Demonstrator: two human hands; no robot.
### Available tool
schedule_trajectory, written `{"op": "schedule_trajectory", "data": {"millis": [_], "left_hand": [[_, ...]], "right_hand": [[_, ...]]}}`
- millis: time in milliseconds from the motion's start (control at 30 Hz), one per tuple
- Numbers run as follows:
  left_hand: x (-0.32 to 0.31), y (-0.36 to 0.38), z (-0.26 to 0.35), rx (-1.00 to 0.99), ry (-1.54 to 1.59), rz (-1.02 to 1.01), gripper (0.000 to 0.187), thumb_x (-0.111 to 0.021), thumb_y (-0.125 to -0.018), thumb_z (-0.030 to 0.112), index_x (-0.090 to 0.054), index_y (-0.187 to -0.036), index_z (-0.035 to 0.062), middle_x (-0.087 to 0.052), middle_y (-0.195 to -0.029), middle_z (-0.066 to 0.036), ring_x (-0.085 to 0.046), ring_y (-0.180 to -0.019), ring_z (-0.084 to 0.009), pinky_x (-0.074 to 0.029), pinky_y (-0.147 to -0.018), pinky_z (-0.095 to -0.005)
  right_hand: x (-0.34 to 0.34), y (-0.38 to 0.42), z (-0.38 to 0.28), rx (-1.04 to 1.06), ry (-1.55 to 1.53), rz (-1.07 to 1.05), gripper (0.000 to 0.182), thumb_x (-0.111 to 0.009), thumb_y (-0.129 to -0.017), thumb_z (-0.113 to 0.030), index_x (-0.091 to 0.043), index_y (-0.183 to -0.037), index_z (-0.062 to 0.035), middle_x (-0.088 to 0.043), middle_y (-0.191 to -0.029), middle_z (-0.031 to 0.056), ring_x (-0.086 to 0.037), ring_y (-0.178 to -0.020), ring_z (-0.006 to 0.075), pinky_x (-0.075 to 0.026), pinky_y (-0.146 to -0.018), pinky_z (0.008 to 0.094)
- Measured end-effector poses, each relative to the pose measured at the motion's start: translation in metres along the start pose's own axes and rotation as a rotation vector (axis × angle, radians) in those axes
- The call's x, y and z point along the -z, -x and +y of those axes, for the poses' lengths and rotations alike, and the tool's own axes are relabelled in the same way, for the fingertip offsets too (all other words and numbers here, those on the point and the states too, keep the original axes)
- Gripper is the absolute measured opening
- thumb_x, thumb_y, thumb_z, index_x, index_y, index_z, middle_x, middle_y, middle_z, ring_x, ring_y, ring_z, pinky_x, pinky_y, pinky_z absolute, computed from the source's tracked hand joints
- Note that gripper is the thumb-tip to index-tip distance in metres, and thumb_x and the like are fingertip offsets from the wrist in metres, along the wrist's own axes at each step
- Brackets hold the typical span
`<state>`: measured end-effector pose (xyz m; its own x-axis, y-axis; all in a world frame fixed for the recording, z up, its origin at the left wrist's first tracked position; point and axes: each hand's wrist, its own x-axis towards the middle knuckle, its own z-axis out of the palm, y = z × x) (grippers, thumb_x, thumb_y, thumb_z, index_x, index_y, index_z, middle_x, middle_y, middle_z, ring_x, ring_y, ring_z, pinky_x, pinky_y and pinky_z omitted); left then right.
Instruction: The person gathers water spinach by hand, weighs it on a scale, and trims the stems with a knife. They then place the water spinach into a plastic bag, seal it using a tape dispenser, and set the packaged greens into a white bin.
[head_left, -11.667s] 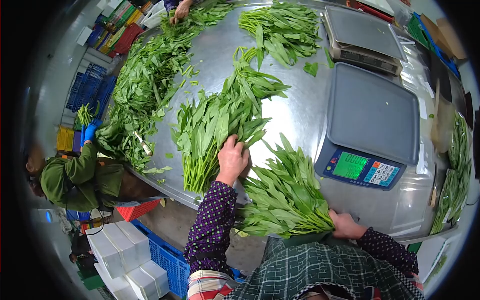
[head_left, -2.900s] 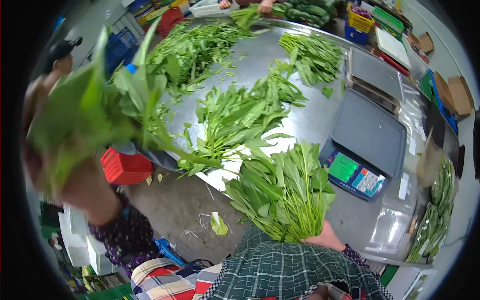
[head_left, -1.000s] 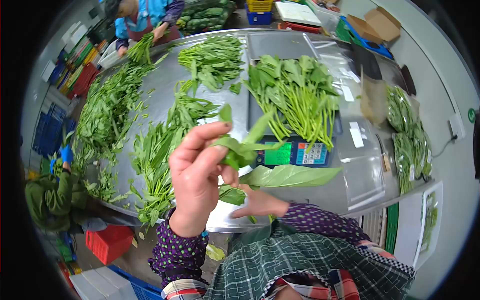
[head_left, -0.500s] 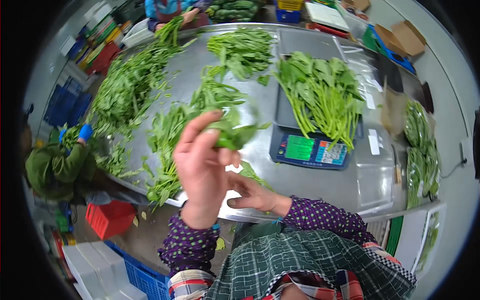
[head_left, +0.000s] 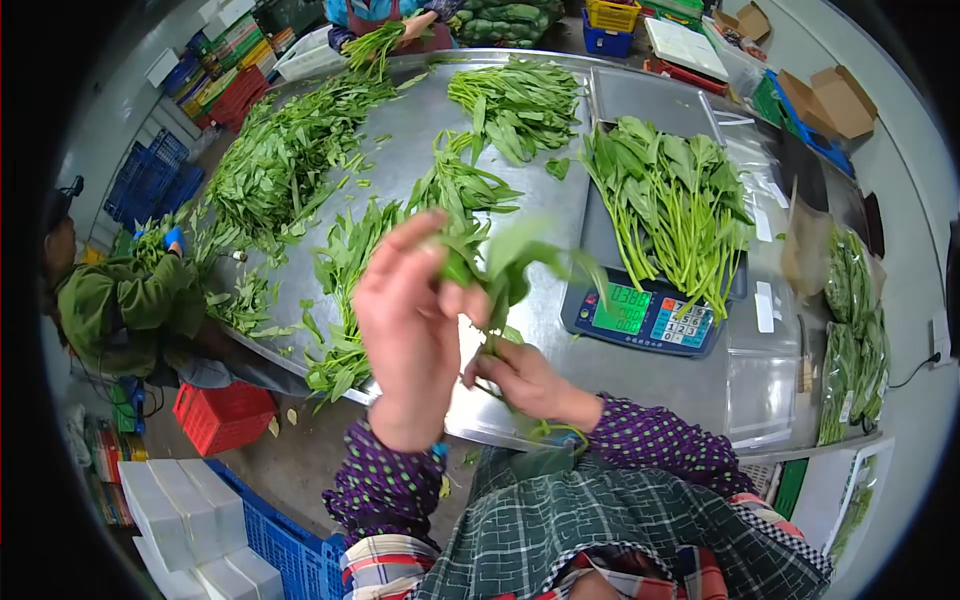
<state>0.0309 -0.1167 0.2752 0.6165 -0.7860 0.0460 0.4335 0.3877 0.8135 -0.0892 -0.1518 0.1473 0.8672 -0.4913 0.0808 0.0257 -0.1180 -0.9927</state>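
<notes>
My left hand (head_left: pixel 410 325) is raised over the table's near edge, fingers curled around a sprig of leafy greens (head_left: pixel 510 262) whose leaf tips are blurred. Below and to its right, my right hand (head_left: pixel 535 380) pinches the lower stem of that sprig. A loose piece of stem (head_left: pixel 560 430) shows under the right wrist. Beyond my hands lies a row of leafy greens (head_left: pixel 355 255) on the metal table (head_left: pixel 400 120). To the right, a digital scale (head_left: pixel 640 325) bears a bunch of long-stemmed greens (head_left: pixel 670 210).
A large heap of greens (head_left: pixel 280 160) covers the table's left side; another bunch (head_left: pixel 520 100) lies at the back. Bagged greens (head_left: pixel 850 330) lie at far right. One co-worker in green (head_left: pixel 130 310) stands left, another person (head_left: pixel 390 25) opposite. A red crate (head_left: pixel 222 415) sits on the floor.
My right hand has come to the sprig and now pinches its stem. The sprig stands more upright in my left hand. The whole view has shifted slightly.
</notes>
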Motion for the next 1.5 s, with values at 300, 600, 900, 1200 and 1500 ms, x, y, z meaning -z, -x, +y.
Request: {"op": "schedule_trajectory", "data": {"millis": [300,600,900,1200,1500], "left_hand": [[0.171,-0.142,0.074,-0.451,-0.341,0.331,0.026,-0.055,-0.091,0.004,-0.057,-0.114,-0.0082,-0.06,-0.079,-0.009,-0.058,-0.065,-0.0158,-0.055,-0.069,-0.0364],[0.343,-0.092,0.028,-0.063,-2.129,0.271,0.049,-0.075,-0.071,0.027,-0.063,-0.115,0.0097,-0.065,-0.101,-0.018,-0.063,-0.097,-0.0327,-0.051,-0.079,-0.0404],[0.294,0.007,-0.097,0.026,-2.206,-0.361,0.064,-0.066,-0.063,0.008,-0.048,-0.125,0.008,-0.056,-0.104,-0.012,-0.063,-0.077,-0.0314,-0.051,-0.063,-0.0429],[0.328,0.025,-0.118,-0.25,-2.148,-0.435,0.023,-0.058,-0.073,0.006,-0.053,-0.095,0.0037,-0.056,-0.091,-0.011,-0.062,-0.071,-0.0293,-0.05,-0.057,-0.0414],[0.26,-0.008,-0.038,-0.591,-2.392,-0.572,0.007,-0.058,-0.076,0.013,-0.055,-0.079,0.0077,-0.052,-0.084,-0.009,-0.06,-0.074,-0.0227,-0.049,-0.059,-0.0354]], "right_hand": [[0.058,0.081,0.069,-0.368,-0.366,0.204,0.017,-0.049,-0.097,-0.018,-0.052,-0.089,-0.0032,-0.06,-0.078,0.0075,-0.064,-0.073,0.0182,-0.052,-0.068,0.0314],[0.07,0.107,0.075,-0.419,-0.187,0.318,0.015,-0.059,-0.092,-0.009,-0.055,-0.104,0.0005,-0.06,-0.091,0.0011,-0.059,-0.072,0.0089,-0.048,-0.067,0.0236],[0.043,0.103,0.127,-0.137,0.879,0.269,0.062,-0.081,-0.066,-0.032,-0.05,-0.111,-0.0018,-0.055,-0.094,0.0168,-0.061,-0.075,0.0317,-0.05,-0.063,0.0404],[0.039,0.115,0.129,-0.572,0.95,-0.053,0.079,-0.084,-0.061,-0.032,-0.038,-0.118,-0.001,-0.06,-0.087,0.0229,-0.062,-0.075,0.0409,-0.051,-0.062,0.0478],[0.048,0.033,0.083,-0.286,-0.079,0.241,0.056,-0.067,-0.07,0.005,-0.037,-0.116,-0.0027,-0.061,-0.088,0.0102,-0.061,-0.072,0.0185,-0.05,-0.06,0.0307]]}}
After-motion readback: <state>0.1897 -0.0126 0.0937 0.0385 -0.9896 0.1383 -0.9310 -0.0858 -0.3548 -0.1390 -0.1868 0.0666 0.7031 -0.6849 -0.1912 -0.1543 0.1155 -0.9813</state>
